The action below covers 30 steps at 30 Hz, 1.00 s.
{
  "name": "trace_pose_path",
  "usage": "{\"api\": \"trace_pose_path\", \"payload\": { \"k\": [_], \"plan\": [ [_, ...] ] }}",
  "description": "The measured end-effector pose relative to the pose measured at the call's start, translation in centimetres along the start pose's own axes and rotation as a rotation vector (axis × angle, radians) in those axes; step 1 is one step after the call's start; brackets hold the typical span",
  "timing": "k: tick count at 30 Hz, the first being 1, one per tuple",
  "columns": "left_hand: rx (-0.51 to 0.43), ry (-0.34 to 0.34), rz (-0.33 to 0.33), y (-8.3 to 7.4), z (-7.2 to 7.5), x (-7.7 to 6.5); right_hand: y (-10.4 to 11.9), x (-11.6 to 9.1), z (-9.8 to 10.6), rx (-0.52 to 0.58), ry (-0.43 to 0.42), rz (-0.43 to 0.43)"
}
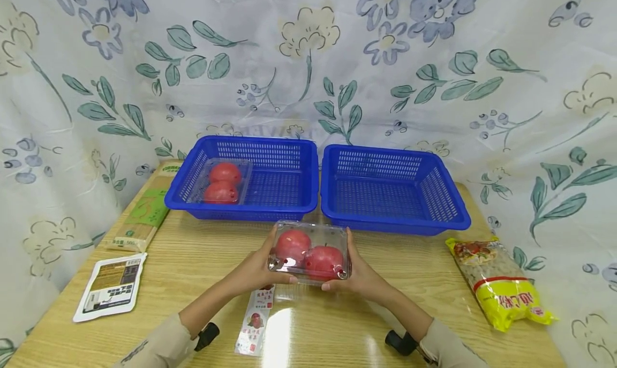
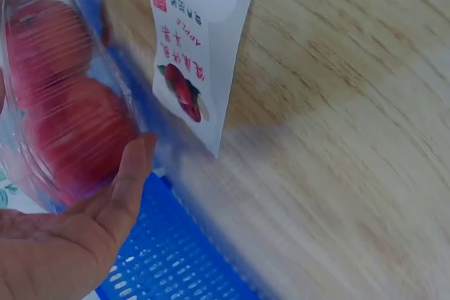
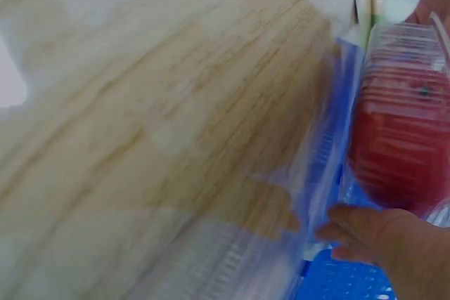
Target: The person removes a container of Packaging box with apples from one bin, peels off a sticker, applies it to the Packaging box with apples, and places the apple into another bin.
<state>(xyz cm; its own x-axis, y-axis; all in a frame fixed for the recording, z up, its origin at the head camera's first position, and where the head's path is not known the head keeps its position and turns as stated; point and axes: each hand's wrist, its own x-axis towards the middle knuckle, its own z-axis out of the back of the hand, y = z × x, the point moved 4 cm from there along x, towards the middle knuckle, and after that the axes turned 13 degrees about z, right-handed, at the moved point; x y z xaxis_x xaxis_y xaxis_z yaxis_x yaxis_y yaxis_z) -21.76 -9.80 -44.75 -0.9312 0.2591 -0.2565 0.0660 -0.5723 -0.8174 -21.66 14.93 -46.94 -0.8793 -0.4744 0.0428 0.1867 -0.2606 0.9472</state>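
Both hands hold a clear plastic clamshell box [image 1: 320, 231] of two red apples [image 1: 293, 245] above the table, just in front of the baskets. My left hand [image 1: 257, 269] grips its left end, thumb along the near edge. At the opposite end my right hand [image 1: 359, 274] holds it the same way, fingers at the side. The left wrist view shows the left hand [image 2: 70, 244] against the box, with both apples [image 2: 81, 131] visible through ridged plastic. In the right wrist view the right hand [image 3: 394, 244] is at the box's near side.
A strip of apple labels [image 1: 251, 330] lies below the left hand. Another apple box [image 1: 246, 180] sits in the left blue basket [image 1: 277, 210]; a second blue basket [image 1: 385, 220] stands beside it. Noodles [image 1: 144, 212] and a white pouch [image 1: 111, 287] lie left, a yellow bag [image 1: 501, 282] right.
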Motion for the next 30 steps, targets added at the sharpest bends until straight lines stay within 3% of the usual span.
{"api": "trace_pose_path", "payload": {
  "k": [12, 22, 26, 30],
  "plan": [
    [-0.031, -0.044, 0.073, 0.4, -0.6, 1.1, -0.9, 0.6, 0.5, 0.015, -0.004, -0.04],
    [0.015, -0.003, 0.053, 0.6, -0.8, 1.2, -1.1, 0.5, 0.7, 0.026, 0.006, -0.068],
    [0.109, 0.023, 0.04, 0.9, 0.0, 0.9, -1.0, 0.1, 0.8, 0.009, 0.005, -0.059],
    [0.178, 0.041, 0.034, 1.3, 1.9, 0.2, -0.6, -0.3, 1.1, 0.006, 0.006, -0.018]
  ]
}}
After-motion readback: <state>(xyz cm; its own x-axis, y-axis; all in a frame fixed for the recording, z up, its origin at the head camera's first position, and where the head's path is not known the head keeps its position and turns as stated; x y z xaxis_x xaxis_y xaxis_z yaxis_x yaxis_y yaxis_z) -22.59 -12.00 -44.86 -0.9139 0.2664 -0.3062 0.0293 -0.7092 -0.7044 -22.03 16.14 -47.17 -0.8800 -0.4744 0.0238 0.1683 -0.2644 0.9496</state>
